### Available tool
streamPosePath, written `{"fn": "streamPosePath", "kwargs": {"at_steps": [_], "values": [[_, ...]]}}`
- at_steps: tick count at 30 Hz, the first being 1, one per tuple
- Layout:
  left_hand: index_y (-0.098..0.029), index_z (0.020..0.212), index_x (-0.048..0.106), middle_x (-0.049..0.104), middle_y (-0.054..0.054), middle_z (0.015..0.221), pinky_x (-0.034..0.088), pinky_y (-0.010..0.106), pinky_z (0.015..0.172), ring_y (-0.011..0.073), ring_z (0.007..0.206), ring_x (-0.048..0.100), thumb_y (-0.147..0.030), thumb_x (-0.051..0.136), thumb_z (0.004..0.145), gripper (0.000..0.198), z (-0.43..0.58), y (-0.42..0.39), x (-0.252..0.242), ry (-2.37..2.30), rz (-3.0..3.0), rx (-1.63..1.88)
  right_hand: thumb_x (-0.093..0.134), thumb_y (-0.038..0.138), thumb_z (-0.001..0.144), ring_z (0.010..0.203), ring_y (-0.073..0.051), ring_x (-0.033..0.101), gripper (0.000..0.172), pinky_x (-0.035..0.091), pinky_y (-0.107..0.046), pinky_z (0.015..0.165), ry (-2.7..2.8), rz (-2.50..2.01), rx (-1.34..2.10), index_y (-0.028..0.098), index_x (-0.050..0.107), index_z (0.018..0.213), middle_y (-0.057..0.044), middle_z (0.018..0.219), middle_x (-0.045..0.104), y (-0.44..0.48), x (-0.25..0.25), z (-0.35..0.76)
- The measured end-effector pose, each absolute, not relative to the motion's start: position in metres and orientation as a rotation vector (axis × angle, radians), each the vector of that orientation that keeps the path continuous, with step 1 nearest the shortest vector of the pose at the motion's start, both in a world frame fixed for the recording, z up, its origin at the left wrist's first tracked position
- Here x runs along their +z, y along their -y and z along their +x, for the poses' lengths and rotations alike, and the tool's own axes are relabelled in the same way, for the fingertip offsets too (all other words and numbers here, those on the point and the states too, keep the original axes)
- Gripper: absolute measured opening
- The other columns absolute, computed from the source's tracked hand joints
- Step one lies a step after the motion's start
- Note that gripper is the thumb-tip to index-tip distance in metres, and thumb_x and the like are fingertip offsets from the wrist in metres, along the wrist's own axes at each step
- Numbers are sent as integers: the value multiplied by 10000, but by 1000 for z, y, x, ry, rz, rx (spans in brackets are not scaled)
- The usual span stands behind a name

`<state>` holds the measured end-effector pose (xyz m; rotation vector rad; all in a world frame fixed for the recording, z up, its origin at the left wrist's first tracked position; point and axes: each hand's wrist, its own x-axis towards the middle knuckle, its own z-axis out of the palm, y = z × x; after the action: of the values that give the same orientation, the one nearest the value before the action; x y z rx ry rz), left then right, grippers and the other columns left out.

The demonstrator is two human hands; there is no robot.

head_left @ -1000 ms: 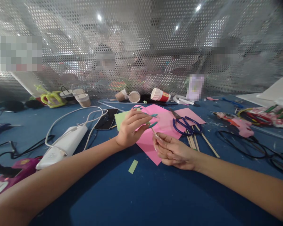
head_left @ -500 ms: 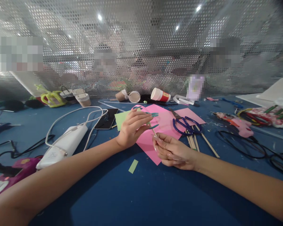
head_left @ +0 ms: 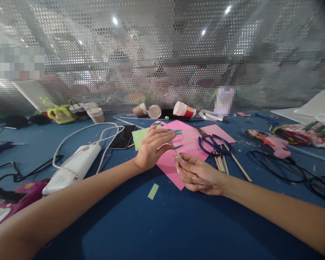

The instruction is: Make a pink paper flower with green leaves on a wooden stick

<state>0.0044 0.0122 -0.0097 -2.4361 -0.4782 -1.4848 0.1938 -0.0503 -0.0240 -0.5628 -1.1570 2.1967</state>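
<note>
A thin pale stick (head_left: 178, 153) slants between my two hands above the pink paper (head_left: 176, 173). My right hand (head_left: 199, 175) pinches its lower end between thumb and fingers, the other fingers curled under. Around the upper end, my left hand (head_left: 155, 146), with long teal nails, has its thumb below and its straight fingers above; the exact contact is partly hidden. Behind the left hand lies light green paper (head_left: 138, 138). A small green paper strip (head_left: 153, 191) rests on the blue table below the hands. Dark blue-handled scissors (head_left: 214, 144) lie beyond my right hand, on the pink paper.
Loose wooden sticks (head_left: 241, 167) lie beside the scissors. At left are a white power bank (head_left: 76, 168) with a cable, a phone (head_left: 122, 137) and a magenta tool (head_left: 24, 198). A pink glue gun (head_left: 278, 146) with black cord sits right. Paper cups (head_left: 184, 109) stand before the perforated screen.
Both hands stay almost in the same place, still at the stick. The left thumb has shifted very slightly; the view has barely moved.
</note>
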Motion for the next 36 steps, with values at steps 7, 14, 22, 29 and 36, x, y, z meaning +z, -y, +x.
{"fn": "streamPosePath", "kwargs": {"at_steps": [7, 14, 22, 29, 36], "values": [[-220, 1400, 358, 548, 140, 1320, 337, 503, 1081, 269, 1248, 492, -468, 599, 809, 685, 5, -8, -12, 555, -2431, -1533, 549, 386, 902, 322, -29, 256, 210, 257, -163, 366, 1226, -488, 2085, 209, 473, 819, 102, 462, 458, 52, -26, 191], [-276, 1399, 372, 415, 94, 1445, 313, 496, 1115, 250, 1351, 362, -390, 369, 945, 468, 16, -1, -1, 756, -2663, -1811, 549, 375, 905, 323, -23, 213, 206, 215, -150, 348, 1229, -500, 2080, 201, 470, 827, 111, 446, 417, 50, -27, 190], [-291, 1176, 614, 445, 48, 1425, 393, 492, 1070, 234, 1292, 445, -301, 444, 929, 300, 17, -3, -2, 650, -2799, -1791, 573, 393, 885, 299, -20, 165, 221, 192, -140, 319, 1218, -525, 2138, 204, 468, 837, 125, 428, 428, 52, -23, 190], [-269, 1104, 658, 698, 56, 1052, 446, 498, 1017, 230, 1238, 493, -257, 474, 920, 260, 18, -3, -5, 567, -2766, -1877, 595, 410, 869, 300, -27, 150, 241, 193, -134, 313, 1223, -509, 2166, 218, 454, 839, 134, 409, 409, 53, -23, 189], [-287, 1105, 660, 668, 56, 1110, 461, 471, 1011, 233, 1239, 490, -263, 507, 903, 254, 17, -7, -10, 522, -2760, -1945, 549, 406, 898, 311, -42, 141, 210, 194, -137, 315, 1245, -472, 2212, 219, 470, 844, 132, 375, 357, 52, -23, 191]]}}
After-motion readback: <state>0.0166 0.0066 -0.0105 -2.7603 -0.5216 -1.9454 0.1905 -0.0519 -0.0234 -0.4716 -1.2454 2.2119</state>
